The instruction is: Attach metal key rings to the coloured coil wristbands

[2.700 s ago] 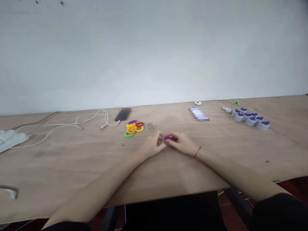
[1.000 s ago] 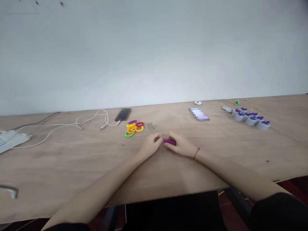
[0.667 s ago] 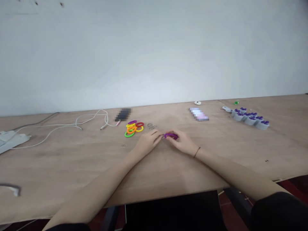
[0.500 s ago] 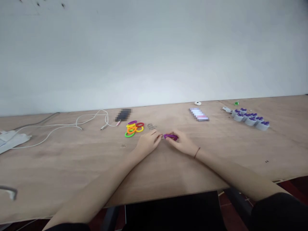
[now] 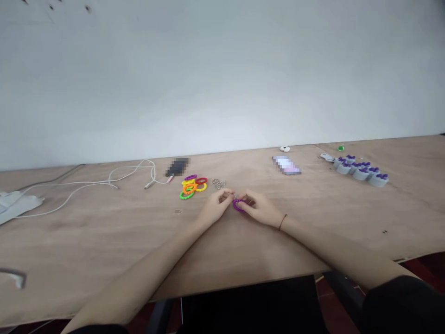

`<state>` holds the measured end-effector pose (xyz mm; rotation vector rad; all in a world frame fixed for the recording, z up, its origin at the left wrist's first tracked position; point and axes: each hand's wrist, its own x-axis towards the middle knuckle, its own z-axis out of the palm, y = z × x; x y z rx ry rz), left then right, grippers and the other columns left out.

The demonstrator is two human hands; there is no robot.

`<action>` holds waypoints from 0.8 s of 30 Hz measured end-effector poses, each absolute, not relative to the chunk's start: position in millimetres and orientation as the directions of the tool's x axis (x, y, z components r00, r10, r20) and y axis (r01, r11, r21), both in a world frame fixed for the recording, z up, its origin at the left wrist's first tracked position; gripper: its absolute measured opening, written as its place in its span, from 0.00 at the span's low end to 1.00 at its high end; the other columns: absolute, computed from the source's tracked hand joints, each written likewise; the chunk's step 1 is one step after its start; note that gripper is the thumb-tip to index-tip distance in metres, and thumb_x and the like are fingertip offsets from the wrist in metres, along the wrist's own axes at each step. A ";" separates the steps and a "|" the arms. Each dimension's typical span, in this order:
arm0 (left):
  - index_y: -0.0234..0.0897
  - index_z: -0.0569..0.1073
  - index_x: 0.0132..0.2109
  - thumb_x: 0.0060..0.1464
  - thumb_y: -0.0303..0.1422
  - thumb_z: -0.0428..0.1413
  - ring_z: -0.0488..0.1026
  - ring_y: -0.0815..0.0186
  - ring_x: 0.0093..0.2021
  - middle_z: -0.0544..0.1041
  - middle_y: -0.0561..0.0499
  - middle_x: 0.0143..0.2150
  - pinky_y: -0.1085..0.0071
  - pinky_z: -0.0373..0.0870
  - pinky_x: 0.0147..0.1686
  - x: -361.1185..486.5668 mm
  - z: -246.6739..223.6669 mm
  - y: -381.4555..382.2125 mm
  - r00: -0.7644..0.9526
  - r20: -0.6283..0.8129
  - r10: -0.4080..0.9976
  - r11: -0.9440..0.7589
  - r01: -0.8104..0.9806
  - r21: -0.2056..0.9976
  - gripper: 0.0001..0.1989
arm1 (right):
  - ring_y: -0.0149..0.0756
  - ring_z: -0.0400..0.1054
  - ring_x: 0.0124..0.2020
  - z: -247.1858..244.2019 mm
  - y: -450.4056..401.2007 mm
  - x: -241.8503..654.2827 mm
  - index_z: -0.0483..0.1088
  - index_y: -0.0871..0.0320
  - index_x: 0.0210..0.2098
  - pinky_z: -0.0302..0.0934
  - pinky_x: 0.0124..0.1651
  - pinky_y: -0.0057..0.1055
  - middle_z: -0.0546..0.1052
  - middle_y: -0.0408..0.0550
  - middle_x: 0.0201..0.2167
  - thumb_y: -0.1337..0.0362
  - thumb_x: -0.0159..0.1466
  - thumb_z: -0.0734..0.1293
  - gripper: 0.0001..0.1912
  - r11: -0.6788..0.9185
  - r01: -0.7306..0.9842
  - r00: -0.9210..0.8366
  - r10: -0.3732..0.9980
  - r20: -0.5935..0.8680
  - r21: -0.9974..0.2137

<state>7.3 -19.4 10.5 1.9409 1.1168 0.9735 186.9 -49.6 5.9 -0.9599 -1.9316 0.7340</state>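
Note:
Between my hands is a purple spiral coil wristband [image 5: 238,205], pinched by my right hand [image 5: 259,206]. At its upper edge a small metal key ring [image 5: 235,196] shows, gripped in the closed fingertips of my left hand [image 5: 218,204]. Whether the ring is threaded through the coil is too small to tell. Left of my left hand lies a pile of coil bands [image 5: 189,188] in green, orange, yellow, red and purple. Just beyond that hand sit several loose metal rings [image 5: 219,183] on the wooden table [image 5: 243,250].
Behind the coil pile lies a dark phone [image 5: 177,167], with white cables [image 5: 111,181] to its left. A lit phone [image 5: 286,165] and a white oval case [image 5: 285,149] lie at the back. Grey-white holders with purple tops [image 5: 361,173] stand on the right.
The purple coil has turned in my right hand, its loop now hanging toward me and to the left. My left hand remains at the metal ring.

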 end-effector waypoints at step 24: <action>0.36 0.74 0.40 0.54 0.37 0.50 0.71 0.63 0.41 0.76 0.49 0.40 0.68 0.66 0.44 9.2 17.7 -21.7 0.408 0.296 0.863 -0.455 0.376 0.807 0.12 | 0.34 0.69 0.36 3.3 -43.2 189.2 0.68 0.57 0.39 0.62 0.40 0.32 0.75 0.47 0.35 0.60 0.60 0.60 0.11 0.497 0.311 -0.275 0.863 0.424 -0.810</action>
